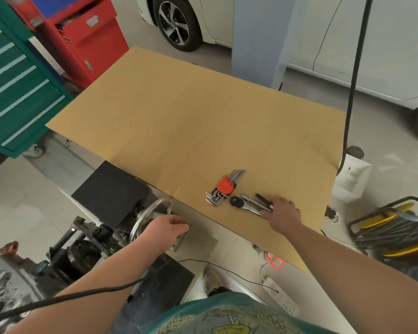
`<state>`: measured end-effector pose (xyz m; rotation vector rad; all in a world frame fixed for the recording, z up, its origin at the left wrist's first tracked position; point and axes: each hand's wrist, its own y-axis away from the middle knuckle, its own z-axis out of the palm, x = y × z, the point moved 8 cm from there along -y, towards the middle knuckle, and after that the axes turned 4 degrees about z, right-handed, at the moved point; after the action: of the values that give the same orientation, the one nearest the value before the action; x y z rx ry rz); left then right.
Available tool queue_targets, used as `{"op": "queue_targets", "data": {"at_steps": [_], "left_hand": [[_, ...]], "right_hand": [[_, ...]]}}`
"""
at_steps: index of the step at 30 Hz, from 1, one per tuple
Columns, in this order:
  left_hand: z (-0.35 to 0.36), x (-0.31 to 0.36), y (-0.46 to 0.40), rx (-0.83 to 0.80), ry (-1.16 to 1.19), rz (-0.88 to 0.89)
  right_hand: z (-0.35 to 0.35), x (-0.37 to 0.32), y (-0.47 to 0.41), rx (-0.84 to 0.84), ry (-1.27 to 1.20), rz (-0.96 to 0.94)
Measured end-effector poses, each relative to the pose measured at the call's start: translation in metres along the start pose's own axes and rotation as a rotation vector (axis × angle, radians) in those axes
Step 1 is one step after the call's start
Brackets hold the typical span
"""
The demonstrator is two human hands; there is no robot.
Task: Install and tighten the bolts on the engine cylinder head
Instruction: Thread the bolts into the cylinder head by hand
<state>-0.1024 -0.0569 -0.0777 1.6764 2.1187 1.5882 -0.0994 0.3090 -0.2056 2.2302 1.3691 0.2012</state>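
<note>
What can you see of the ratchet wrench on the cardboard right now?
The ratchet wrench is polished, chrome-looking metal with a round head carrying a dark centre. It lies flat on the tan cardboard sheet near its close edge, head pointing left toward the red-holdered hex key set, apparently not touching it. Its handle runs right, under the fingers of the right hand, which rest on it. A dark slim tool lies alongside it.

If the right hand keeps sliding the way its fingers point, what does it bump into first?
Probably the ratchet wrench: the right hand already rests at its handle, fingers pointing along it toward the hex key set.
</note>
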Motion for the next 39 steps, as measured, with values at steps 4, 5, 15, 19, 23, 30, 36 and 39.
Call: {"op": "queue_targets", "data": {"at_steps": [4,5,15,19,23,30,36,39], "left_hand": [[-0.001,0.012,0.002,-0.007,0.038,0.006],[-0.002,0.016,0.002,-0.003,0.055,0.007],[-0.003,0.060,0.013,0.053,0.474,0.145],[-0.022,0.053,0.040,0.101,0.866,0.204],[-0.066,-0.002,0.079,0.263,1.111,0.198],[-0.119,-0.121,0.173,0.454,1.322,0.225],[-0.144,-0.245,0.248,0.737,1.647,0.223],[-0.148,-0.291,0.281,0.814,1.734,0.225]], "right_hand": [[-0.006,0.001,0.001,0.004,-0.071,0.073],[-0.009,0.000,0.002,-0.004,-0.105,0.088],[-0.066,-0.111,0.091,-0.220,-1.017,-0.128],[-0.072,-0.186,0.147,-0.366,-1.014,-0.368],[-0.070,-0.247,0.194,-0.529,-1.030,-0.514],[-0.038,-0.339,0.279,-0.676,-0.854,-0.740],[-0.021,-0.399,0.342,-0.779,-0.795,-0.798],[-0.006,-0.430,0.380,-0.886,-0.869,-0.753]]}}
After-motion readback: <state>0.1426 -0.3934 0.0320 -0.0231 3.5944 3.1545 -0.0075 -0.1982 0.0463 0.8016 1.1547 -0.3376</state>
